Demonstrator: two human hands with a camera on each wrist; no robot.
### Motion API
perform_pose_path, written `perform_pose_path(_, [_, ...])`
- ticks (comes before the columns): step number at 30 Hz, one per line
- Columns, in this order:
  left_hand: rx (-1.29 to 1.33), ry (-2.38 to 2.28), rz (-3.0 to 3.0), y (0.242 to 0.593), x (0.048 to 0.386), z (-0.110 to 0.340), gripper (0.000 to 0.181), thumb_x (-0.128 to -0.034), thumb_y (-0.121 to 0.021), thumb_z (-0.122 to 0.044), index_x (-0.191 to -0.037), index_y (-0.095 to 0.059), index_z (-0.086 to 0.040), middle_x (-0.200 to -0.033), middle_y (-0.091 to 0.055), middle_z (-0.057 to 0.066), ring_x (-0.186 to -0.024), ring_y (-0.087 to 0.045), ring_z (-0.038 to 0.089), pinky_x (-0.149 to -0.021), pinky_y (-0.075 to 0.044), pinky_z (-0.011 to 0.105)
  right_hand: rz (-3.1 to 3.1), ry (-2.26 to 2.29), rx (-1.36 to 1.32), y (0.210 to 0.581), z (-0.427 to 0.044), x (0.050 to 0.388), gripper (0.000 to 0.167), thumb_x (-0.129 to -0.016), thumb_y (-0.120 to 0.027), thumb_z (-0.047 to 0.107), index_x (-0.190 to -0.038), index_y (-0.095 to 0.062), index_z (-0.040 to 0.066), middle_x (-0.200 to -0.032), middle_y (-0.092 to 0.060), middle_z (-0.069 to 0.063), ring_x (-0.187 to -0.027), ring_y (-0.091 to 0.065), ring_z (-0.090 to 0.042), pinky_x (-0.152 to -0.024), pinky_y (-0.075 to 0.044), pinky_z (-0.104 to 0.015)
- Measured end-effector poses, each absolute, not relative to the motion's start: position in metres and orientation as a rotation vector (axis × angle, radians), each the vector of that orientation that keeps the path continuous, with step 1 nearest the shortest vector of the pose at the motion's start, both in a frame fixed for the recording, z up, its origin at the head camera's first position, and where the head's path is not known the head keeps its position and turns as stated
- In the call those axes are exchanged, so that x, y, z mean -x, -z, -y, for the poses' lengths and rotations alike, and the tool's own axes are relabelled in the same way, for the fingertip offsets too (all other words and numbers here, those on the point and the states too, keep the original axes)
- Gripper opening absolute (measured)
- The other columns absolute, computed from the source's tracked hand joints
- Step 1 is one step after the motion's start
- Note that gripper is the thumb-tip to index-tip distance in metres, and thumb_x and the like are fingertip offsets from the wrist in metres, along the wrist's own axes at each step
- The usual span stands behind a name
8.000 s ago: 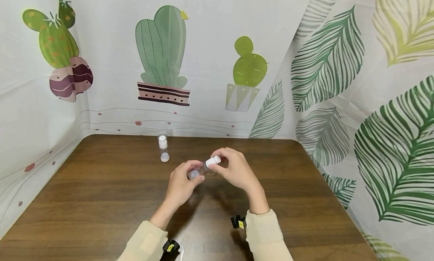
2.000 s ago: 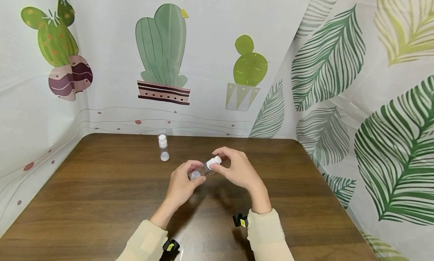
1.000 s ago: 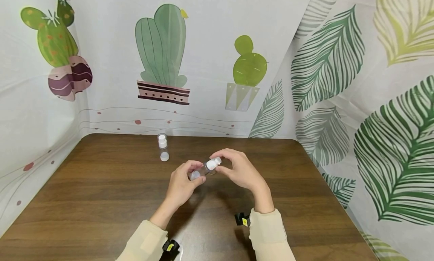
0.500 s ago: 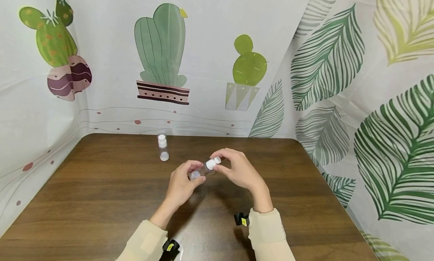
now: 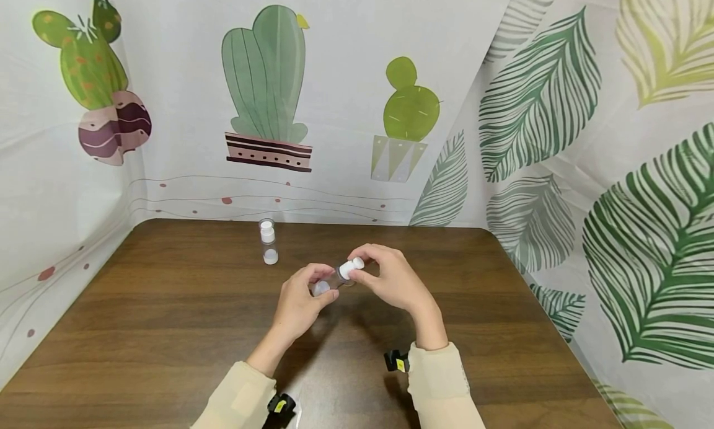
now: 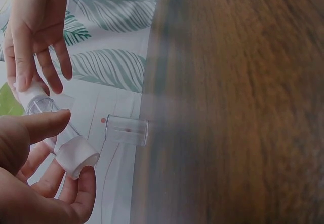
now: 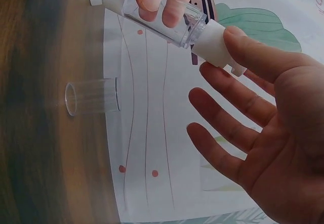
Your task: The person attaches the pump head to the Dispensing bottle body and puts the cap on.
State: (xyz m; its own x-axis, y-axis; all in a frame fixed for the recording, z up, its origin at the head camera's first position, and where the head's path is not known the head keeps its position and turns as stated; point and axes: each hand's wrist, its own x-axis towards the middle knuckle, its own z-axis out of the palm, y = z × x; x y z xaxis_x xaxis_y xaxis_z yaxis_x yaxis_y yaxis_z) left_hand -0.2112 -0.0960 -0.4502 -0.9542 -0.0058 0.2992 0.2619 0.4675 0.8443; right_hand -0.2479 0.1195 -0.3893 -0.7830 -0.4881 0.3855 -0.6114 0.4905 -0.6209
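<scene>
A small clear pump bottle [image 5: 334, 281] with a white pump top [image 5: 350, 268] is tilted between both hands above the table. My left hand [image 5: 299, 297] grips the clear body near its white base [image 6: 77, 156]. At the other end my right hand [image 5: 387, 276] pinches the white pump top [image 7: 211, 43] between thumb and index finger; the other fingers are spread in the right wrist view. Behind the bottle a clear cap [image 6: 126, 130] stands upright on the table, partly hidden in the head view.
A second clear bottle with a white pump top [image 5: 269, 243] stands near the back edge of the brown wooden table [image 5: 167, 330]. Patterned cloth [image 5: 346, 106] hangs close behind the table and along its sides. Black wrist cameras [image 5: 396, 361] sit at both cuffs.
Over the last second, my right thumb has come back onto the pump top after lying further off it. My left hand and the bottle body hold nearly the same place.
</scene>
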Motion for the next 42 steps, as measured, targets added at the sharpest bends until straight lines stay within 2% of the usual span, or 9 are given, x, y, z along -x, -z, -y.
perform_pose_path(6, [0.222,1.482,2.453,0.4509,0.2118,0.0961,0.041,-0.0819,-0.092,-0.010,-0.119,-0.074,-0.015,-0.118,-0.076,0.004,-0.112,-0.070,0.023,-0.095,-0.053,0.045,2.577,-1.159,-0.907,0.3895,-0.1176,0.2472,0.014,-0.094,-0.084,0.019,-0.104,-0.074,0.016,-0.092,-0.071,0.009,-0.088,-0.065,-0.010,-0.076,-0.053,-0.032])
perform_pose_path(13, [0.229,1.481,2.448,0.4505,0.2111,0.0961,0.041,-0.0818,-0.092,-0.010,-0.118,-0.074,-0.015,-0.118,-0.076,0.004,-0.112,-0.070,0.024,-0.097,-0.053,0.047,2.586,-1.143,-0.883,0.3908,-0.1171,0.2473,0.016,-0.094,-0.084,0.022,-0.105,-0.074,0.016,-0.092,-0.072,0.008,-0.086,-0.066,-0.010,-0.074,-0.053,-0.034])
perform_pose_path(20, [0.241,1.478,2.438,0.4504,0.2112,0.0961,0.040,-0.0817,-0.092,-0.010,-0.117,-0.075,-0.015,-0.116,-0.077,0.004,-0.110,-0.071,0.024,-0.094,-0.053,0.046,2.589,-1.163,-0.866,0.3891,-0.1192,0.2475,0.030,-0.092,-0.086,0.022,-0.118,-0.074,0.015,-0.101,-0.074,0.007,-0.097,-0.071,-0.016,-0.085,-0.056,-0.037])
perform_pose_path(25, [0.251,1.471,2.424,0.4513,0.2113,0.0959,0.039,-0.0819,-0.091,-0.010,-0.117,-0.074,-0.014,-0.115,-0.077,0.004,-0.109,-0.071,0.024,-0.092,-0.054,0.046,2.561,-1.155,-0.905,0.3870,-0.1225,0.2474,0.034,-0.090,-0.088,0.022,-0.121,-0.074,0.015,-0.109,-0.073,0.007,-0.102,-0.068,-0.010,-0.096,-0.056,-0.039])
perform_pose_path(32, [0.235,1.481,2.430,0.4508,0.2116,0.0960,0.040,-0.0818,-0.092,-0.010,-0.118,-0.075,-0.015,-0.116,-0.076,0.004,-0.109,-0.071,0.024,-0.091,-0.053,0.044,2.531,-1.155,-0.986,0.3852,-0.1250,0.2462,0.038,-0.089,-0.089,0.017,-0.123,-0.074,0.017,-0.118,-0.073,0.004,-0.108,-0.067,-0.011,-0.100,-0.054,-0.041])
perform_pose_path(36, [0.231,1.484,2.439,0.4505,0.2114,0.0961,0.040,-0.0820,-0.092,-0.011,-0.118,-0.074,-0.015,-0.117,-0.076,0.004,-0.110,-0.071,0.023,-0.091,-0.053,0.043,2.534,-1.151,-1.026,0.3847,-0.1256,0.2458,0.038,-0.088,-0.088,0.012,-0.123,-0.074,0.018,-0.117,-0.073,0.007,-0.108,-0.066,-0.011,-0.100,-0.054,-0.040])
perform_pose_path(42, [0.244,1.476,2.436,0.4513,0.2115,0.0959,0.040,-0.0818,-0.092,-0.010,-0.118,-0.074,-0.014,-0.117,-0.077,0.005,-0.110,-0.071,0.025,-0.094,-0.054,0.049,2.539,-1.127,-1.062,0.3852,-0.1248,0.2461,0.037,-0.087,-0.088,0.007,-0.121,-0.075,0.017,-0.114,-0.073,0.008,-0.108,-0.065,-0.010,-0.099,-0.054,-0.039])
